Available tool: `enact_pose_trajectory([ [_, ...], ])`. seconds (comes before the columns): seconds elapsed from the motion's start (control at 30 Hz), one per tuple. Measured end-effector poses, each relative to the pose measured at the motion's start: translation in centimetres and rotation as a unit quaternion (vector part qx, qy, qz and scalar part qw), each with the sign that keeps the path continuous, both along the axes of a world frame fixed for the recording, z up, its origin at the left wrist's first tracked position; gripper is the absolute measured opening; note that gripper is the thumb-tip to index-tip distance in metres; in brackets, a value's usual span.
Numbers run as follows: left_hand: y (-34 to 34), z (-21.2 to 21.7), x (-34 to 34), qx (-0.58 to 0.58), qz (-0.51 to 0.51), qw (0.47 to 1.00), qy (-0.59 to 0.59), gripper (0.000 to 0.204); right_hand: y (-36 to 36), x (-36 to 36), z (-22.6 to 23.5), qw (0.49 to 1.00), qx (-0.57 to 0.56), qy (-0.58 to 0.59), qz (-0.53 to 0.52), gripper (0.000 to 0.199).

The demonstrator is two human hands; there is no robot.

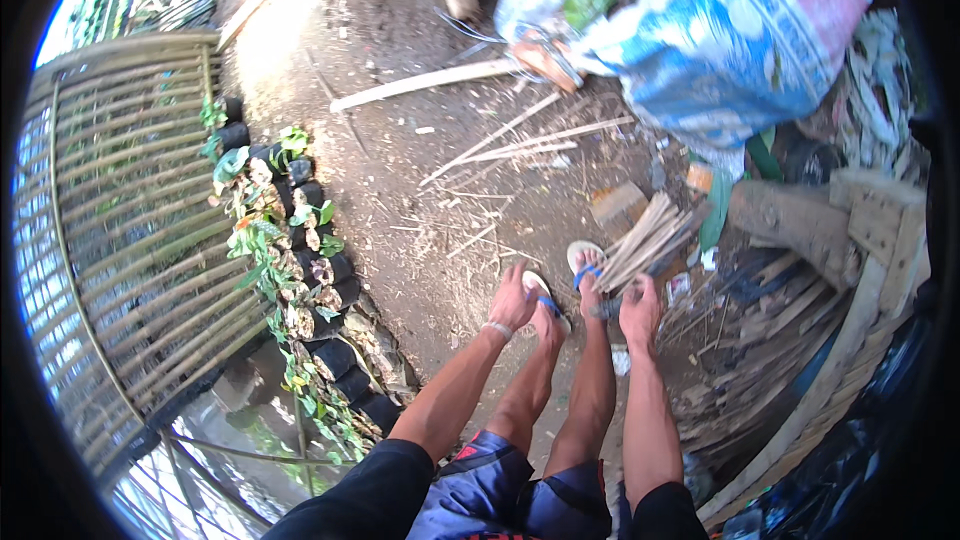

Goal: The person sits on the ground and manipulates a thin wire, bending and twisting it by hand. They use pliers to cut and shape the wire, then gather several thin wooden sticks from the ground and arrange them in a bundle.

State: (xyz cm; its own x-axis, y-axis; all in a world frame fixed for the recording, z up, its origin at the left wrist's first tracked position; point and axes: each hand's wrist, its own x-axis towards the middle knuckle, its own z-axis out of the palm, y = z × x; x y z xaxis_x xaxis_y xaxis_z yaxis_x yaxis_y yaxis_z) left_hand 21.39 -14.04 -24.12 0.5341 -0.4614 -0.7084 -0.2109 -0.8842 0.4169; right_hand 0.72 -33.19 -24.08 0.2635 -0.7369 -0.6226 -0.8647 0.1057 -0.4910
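Note:
My left hand (513, 297) reaches down beside my left sandal (541, 290), its fingers apart and pointing at the shavings on the ground. No held thing shows in it. By my right foot, my right hand (640, 312) is closed at the lower end of a bundle of thin split bamboo sticks (650, 242). A short dark grey piece (604, 310) juts out on its left side. Whether the fingers grip the sticks or that dark piece is hidden. Loose long strips (540, 145) lie on the dirt farther ahead.
A slatted bamboo panel (150, 200) and a row of potted plants in black bags (300, 210) line the left. A large blue and white sack (720, 40) bulges at the far right. Wood scraps (740, 390), a log (790, 225) and a wooden frame (880, 220) crowd my right side.

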Motion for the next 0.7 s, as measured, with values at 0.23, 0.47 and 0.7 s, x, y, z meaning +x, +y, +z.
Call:
enact_pose_trajectory([
  [0.23, 17.8, 5.9, 6.1, 0.105, 0.141, 0.984, -0.028, 0.069, -0.1, 5.3, 5.2, 0.984, 0.053, 0.005, 0.170, 0.029],
  [0.47, 27.9, 10.5, 11.6, 0.084, 0.202, 0.974, -0.054, 0.066, 4.9, 10.9, 6.0, 0.970, 0.055, 0.110, 0.208, 0.028],
  [0.7, 33.5, 14.6, 21.8, 0.064, 0.307, 0.944, 0.102, 0.059, 12.0, 21.6, 6.6, 0.956, 0.035, 0.126, 0.262, 0.033],
])
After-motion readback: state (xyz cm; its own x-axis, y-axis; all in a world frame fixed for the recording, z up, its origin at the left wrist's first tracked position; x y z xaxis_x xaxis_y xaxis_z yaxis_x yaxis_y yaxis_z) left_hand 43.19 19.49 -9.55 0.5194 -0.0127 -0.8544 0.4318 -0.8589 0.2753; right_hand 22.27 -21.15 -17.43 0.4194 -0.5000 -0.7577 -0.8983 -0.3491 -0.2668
